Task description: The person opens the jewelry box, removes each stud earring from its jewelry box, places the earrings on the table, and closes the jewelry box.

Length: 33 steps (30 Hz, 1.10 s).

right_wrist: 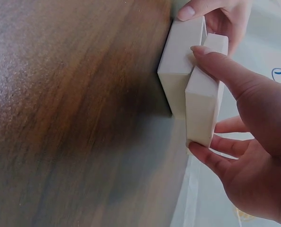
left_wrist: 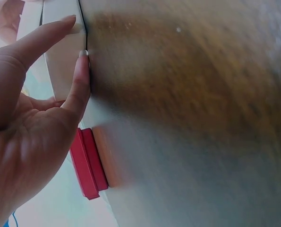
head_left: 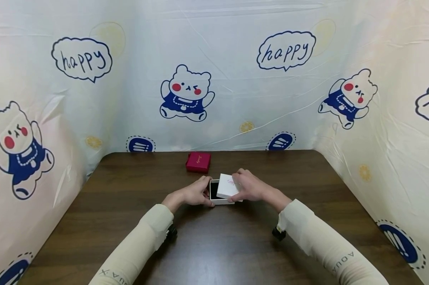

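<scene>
White box (head_left: 221, 202), resting on the brown table (head_left: 214, 245) near its middle, with dark interior facing up at the left, near wall toward the person and running left to right. Impossible to tell the long axis, with the white lid (head_left: 225, 187) across the right part. Turned upward, at a slight angle to the box, the lid's printed top. Held at the left end by the left hand (head_left: 194, 192), thumb by the near corner, fingers bent toward the far side. In the right hand (head_left: 251, 188), the lid, pinched with thumb along the near side. Behind, slightly left and apart, a red box (head_left: 198, 162) with gold lettering. Farther back, a pale cloth (head_left: 235, 136) with 3 bears.
</scene>
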Motion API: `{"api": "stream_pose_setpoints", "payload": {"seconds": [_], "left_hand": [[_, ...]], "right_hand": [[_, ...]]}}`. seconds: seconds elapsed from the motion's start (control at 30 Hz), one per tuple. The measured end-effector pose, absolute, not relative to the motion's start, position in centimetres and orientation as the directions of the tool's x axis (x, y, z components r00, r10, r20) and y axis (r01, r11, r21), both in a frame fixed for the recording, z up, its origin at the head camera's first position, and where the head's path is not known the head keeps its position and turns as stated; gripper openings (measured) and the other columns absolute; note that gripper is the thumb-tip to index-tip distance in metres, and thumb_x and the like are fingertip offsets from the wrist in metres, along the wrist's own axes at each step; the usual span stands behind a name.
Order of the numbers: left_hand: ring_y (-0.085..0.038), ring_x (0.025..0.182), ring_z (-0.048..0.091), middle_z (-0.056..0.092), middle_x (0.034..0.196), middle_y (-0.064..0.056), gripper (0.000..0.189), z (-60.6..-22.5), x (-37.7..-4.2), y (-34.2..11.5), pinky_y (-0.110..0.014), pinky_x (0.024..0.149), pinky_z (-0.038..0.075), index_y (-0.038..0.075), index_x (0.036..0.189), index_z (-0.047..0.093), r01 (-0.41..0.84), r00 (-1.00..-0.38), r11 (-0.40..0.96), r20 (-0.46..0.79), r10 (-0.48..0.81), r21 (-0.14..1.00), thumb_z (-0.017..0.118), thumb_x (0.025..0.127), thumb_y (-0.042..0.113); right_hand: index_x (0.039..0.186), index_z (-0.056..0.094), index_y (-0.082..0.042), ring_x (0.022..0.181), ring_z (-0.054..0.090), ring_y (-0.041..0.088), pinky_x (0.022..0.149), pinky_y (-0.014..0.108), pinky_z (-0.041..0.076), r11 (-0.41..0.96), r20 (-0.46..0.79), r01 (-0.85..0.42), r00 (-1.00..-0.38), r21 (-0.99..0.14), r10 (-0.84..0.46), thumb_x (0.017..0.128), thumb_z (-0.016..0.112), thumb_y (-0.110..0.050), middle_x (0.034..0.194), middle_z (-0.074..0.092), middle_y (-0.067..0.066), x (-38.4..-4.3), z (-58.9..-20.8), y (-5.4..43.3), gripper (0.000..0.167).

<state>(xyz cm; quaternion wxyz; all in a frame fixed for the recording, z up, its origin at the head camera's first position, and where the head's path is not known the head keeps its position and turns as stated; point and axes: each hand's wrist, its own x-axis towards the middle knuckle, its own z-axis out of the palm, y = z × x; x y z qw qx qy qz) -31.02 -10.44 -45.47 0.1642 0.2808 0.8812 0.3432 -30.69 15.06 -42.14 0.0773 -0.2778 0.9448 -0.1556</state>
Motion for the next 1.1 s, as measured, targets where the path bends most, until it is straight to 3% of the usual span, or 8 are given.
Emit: {"api": "stream_pose_setpoints", "payload": {"seconds": [0.43,1.1], "left_hand": [[-0.020,0.097,0.055,0.044,0.118,-0.016,0.075,-45.4,-31.0,-10.7,-0.032,0.086,0.048,-0.006,0.138,0.038,0.386,-0.767,0.585,-0.104,0.633,0.713,0.086,0.083,0.013],[-0.020,0.099,0.053,0.042,0.119,-0.015,0.080,-45.2,-30.8,-10.6,-0.035,0.088,0.046,-0.006,0.143,0.033,0.352,-0.767,0.577,-0.126,0.629,0.737,0.085,0.084,0.013]], "right_hand": [[0.135,0.059,0.000,0.110,0.049,0.029,0.090,0.041,0.047,0.791,-0.049,-0.516,-0.827,-0.328,-0.560,0.077,0.089,-0.046,0.126,0.056,0.017,-31.0,-41.7,15.6,0.080],[0.136,0.057,0.002,0.114,0.049,0.032,0.094,0.043,0.047,0.803,-0.071,-0.490,-0.838,-0.340,-0.541,0.077,0.090,-0.042,0.129,0.054,0.019,-31.2,-41.8,17.1,0.080]]}}
